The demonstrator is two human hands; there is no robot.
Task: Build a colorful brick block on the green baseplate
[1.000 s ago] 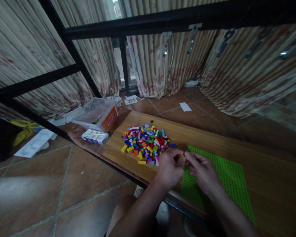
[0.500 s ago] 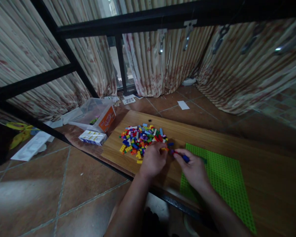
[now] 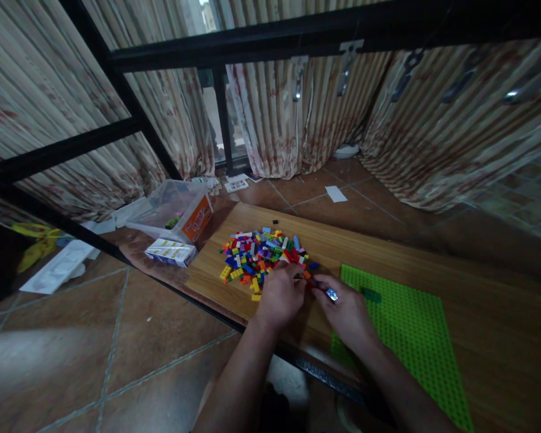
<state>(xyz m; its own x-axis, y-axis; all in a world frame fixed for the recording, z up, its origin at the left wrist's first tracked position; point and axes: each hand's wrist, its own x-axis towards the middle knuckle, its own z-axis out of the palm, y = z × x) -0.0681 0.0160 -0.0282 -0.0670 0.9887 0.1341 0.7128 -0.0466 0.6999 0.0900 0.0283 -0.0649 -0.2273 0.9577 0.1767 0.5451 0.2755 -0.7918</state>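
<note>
My right hand is closed on a blue brick, whose studded face catches the light. Its fingertips almost meet those of my left hand, curled at the right edge of a heap of mixed toy bricks. Something small and reddish shows between the two hands, too dim to name. Whatever the left fingers pinch is hidden. Just beyond the hands lies a loose blue brick. A green studded baseplate lies right of my right hand, with a dark green brick on it.
The wooden board carries the bricks and baseplate. At its left end stand a clear plastic bin with an orange label and a small white-and-blue box. A black metal frame crosses above, before curtains. Papers lie on the tiled floor.
My right hand has moved left, closer to my left hand. The blue brick in it has turned, so its studs now show. My left hand has hardly shifted.
</note>
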